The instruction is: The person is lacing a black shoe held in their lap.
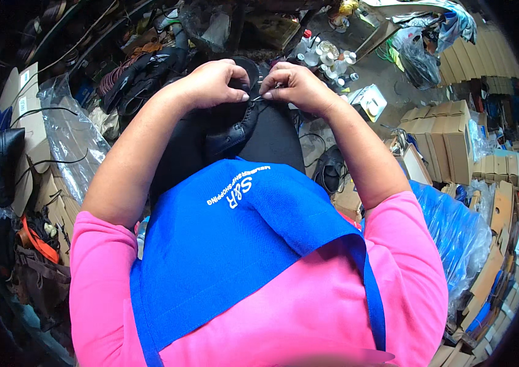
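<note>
A black leather shoe (230, 139) rests across my lap, its near end rounded and its far part dark against my dark trousers. Over its far part, my left hand (221, 84) has thumb and fingers brought together in a pinch at the shoe's edge. Close beside it on the right, my right hand (293, 87) is pinched too, thumb and forefinger meeting. A thin pale glint, like a needle or thread, shows between the two sets of fingertips; it is too small to name. A blue apron (210, 244) covers my front.
Beyond my right hand stand several small bottles (328, 56) and a white container (368, 103). Stacked cardboard boxes (440, 137) and blue plastic wrap (449, 232) lie to the right. Clear plastic sheeting (70, 131) and a dark pile of straps (140, 76) lie left.
</note>
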The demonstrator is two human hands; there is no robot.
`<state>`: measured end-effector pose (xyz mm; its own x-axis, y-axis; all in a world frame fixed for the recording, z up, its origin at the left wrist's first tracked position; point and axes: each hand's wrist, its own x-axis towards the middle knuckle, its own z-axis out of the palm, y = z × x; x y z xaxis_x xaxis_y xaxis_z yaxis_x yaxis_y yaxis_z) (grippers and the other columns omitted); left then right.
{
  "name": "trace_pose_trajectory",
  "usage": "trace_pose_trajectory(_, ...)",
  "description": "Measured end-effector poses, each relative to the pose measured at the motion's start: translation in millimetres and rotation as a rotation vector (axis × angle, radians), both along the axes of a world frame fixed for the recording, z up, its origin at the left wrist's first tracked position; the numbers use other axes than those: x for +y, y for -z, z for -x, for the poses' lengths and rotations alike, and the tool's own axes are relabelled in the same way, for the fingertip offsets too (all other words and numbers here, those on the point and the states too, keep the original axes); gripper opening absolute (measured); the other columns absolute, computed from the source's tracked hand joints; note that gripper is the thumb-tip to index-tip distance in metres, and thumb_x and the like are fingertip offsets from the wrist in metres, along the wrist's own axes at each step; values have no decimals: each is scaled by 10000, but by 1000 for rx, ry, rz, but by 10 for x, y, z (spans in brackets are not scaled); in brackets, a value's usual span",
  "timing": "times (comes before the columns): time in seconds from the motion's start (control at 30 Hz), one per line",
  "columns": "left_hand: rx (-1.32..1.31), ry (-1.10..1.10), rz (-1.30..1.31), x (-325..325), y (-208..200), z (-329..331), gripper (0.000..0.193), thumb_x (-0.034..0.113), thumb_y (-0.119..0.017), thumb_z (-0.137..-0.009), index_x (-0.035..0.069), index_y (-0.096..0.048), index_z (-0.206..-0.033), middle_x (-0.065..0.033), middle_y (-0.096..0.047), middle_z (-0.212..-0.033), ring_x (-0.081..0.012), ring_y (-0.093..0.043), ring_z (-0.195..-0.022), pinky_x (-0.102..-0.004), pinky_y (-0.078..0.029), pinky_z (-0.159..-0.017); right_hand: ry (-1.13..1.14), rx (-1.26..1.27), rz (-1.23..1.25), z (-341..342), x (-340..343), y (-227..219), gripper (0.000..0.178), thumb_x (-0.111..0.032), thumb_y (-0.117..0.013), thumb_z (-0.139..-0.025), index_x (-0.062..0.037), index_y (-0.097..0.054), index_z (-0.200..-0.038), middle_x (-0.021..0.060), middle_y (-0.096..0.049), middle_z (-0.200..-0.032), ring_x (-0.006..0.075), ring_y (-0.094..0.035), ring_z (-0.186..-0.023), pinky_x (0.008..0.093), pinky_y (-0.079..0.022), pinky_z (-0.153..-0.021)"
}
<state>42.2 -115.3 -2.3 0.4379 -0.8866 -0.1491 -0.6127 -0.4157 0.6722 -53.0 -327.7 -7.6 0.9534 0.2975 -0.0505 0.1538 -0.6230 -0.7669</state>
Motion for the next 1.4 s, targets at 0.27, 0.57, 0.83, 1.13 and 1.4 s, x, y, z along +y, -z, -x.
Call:
trace_pose_trajectory(0.27,527,-82,-49,3,-88,6,293,143,-690,-766,1,-657,-1020,-82,-603,-946,-195,-578,-902,-309,-439,-853,94,-28,-97,139,92,130,119,-101,-723,-752,-103,-705,-869,27,-602,-814,142,-597,-779,270,-479,-710)
trace_pose_trajectory(0.57,590,23,-26,96,95,-43,401,99,-615,-793,-2,-608,-1181,-94,-626,-1024,-177,-576,-980,-279,-418,-909,72,-273,35,302,210,97,144,-87,-721,-762,-126,-710,-900,33,-582,-794,158,-602,-730,271,-485,-641)
trace_pose_trajectory(0.83,554,66,-50,84,80,-32,413,84,-615,-790,4,-595,-1195,-98,-621,-1028,-171,-576,-963,-284,-427,-888,-113,-335,477,249,324,-279,84,-107,-620,-779,-106,-687,-831,102,-601,-858,284,-617,-785,382,-495,-680)
trace_pose_trajectory(1.13,176,-13,-53,-60,18,-91,328,71,-750,-677,4,-638,-978,-103,-611,-932,-213,-594,-874,-325,-470,-795,-185,-210,797,67,598,-376,116,-97,-584,-775,-65,-680,-832,147,-600,-887,323,-623,-862,406,-504,-756)
trace_pose_trajectory(1.4,-287,-323,196,139,19,135,561,168,-783,-652,80,-555,-1158,-117,-548,-1149,-325,-553,-1064,-383,-459,-897,157,214,-3,57,279,-66,294,-306,-644,-838,-45,-677,-970,80,-661,-775,203,-616,-746,324,-478,-703)
